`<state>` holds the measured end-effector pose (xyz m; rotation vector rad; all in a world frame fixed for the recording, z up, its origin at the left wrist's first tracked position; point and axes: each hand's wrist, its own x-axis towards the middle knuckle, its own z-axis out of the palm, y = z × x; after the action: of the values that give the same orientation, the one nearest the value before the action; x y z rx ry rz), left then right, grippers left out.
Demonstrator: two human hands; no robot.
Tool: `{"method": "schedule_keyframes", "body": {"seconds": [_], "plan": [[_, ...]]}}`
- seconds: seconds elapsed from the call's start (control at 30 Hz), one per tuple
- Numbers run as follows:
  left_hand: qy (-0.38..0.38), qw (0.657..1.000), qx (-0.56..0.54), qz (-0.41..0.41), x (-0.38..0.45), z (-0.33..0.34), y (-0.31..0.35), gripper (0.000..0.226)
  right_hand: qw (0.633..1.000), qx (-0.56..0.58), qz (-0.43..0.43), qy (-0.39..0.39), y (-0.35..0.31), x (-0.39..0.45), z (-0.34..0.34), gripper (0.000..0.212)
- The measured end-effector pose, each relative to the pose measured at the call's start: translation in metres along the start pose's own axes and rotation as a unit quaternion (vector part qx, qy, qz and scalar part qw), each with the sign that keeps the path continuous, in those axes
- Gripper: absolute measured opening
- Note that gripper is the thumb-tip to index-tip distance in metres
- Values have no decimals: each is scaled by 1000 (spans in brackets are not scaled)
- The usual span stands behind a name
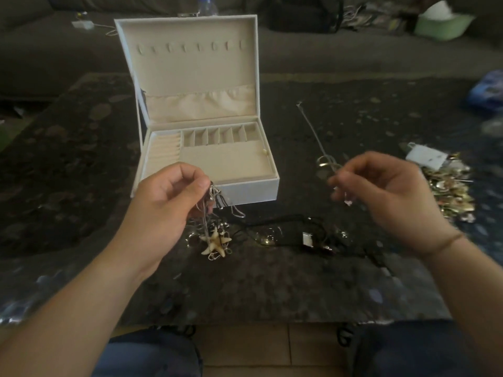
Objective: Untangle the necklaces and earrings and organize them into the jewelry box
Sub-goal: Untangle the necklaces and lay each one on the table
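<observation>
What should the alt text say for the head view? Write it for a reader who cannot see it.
Two hands work over a dark table: the left hand pinches a tangle of silver chains with a starfish pendant, the right hand a thin chain. An open white jewelry box stands behind.

From where I stand, no writing, brand or number can be read anywhere; the small white card [426, 158] by the gold pile is too blurred to make out.

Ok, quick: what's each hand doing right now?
Left hand: pinching a tangled bunch of chains with a starfish pendant.
Right hand: pinching a thin silver chain.
</observation>
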<state>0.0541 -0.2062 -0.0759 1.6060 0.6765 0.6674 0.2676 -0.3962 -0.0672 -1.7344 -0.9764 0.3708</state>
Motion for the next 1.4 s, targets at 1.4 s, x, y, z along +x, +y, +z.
{"method": "schedule_keyframes", "body": {"seconds": [1.4], "plan": [[-64,997,-48,16,-1,31,20,10,991,-1,-134,-2,-19,-23,71,7]]}}
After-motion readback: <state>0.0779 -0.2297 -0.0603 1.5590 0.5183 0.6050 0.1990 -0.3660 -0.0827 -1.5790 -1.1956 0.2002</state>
